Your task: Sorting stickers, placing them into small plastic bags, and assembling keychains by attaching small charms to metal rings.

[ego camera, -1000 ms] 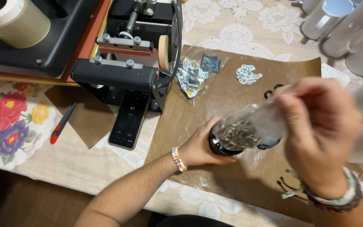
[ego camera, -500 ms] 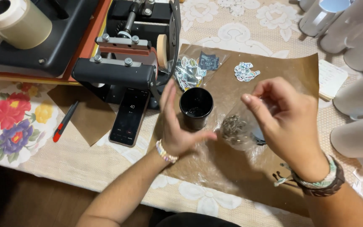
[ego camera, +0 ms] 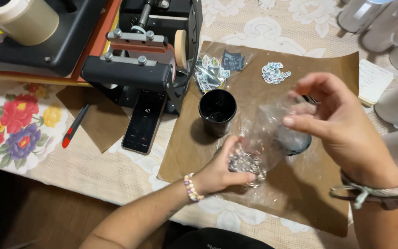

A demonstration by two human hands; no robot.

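A clear plastic bag is pinched by the raised right hand and gripped below by the left hand, just beside an upright black cup; a phone lies left of the cup.

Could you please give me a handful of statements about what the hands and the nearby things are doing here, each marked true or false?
1. The left hand grips the lower end of a clear plastic bag holding small shiny pieces. True.
2. The black cup lies tipped on its side. False: it stands upright, open end up, on the brown paper sheet.
3. The right hand pinches the upper part of the clear plastic bag. True.
4. The phone rests on the brown paper sheet. False: it lies on the tablecloth beside the black press machine.
5. The red pen is held in the left hand. False: it lies on the table, left of the phone.
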